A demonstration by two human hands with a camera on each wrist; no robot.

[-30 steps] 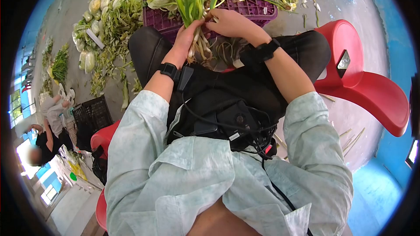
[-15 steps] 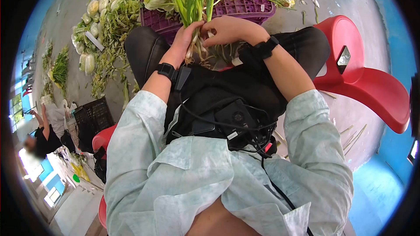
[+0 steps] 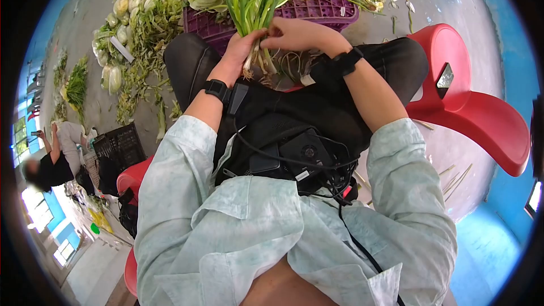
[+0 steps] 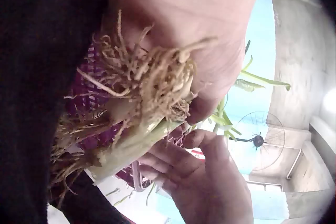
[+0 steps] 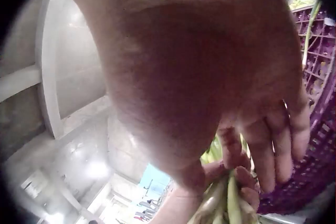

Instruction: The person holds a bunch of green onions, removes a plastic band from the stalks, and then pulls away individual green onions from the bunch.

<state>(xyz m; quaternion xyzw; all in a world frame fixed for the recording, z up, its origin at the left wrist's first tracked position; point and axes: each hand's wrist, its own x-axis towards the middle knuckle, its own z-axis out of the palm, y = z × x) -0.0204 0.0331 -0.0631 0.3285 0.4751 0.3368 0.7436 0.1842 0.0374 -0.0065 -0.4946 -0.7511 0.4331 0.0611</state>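
Note:
In the head view, the left hand (image 3: 237, 54) grips a bunch of green onions (image 3: 249, 5) around its lower stalks, leaves up and roots hanging down. Close beside the stalks, the right hand (image 3: 306, 35) has bent, loose fingers and a gap between thumb and forefinger. The left wrist view shows tangled brown roots (image 4: 152, 77) below the left palm (image 4: 205, 19), with the right hand (image 4: 210, 182) behind them. Pale stalks (image 5: 220, 205) appear beneath the right hand (image 5: 184, 66) in the right wrist view; whether its fingertips touch them is unclear.
A purple crate (image 3: 340, 20) stands in front, with a leafy cabbage (image 3: 208, 1) on it. Cabbages and loose leaves (image 3: 136, 31) cover the floor at left, near a black crate (image 3: 122, 146). At right is a red stool (image 3: 453, 51); another person (image 3: 54, 164) is far left.
The right hand first moved down and away from the stalks with spread fingers, then came back up beside the bunch. The left hand keeps its grip while the leaves have shifted.

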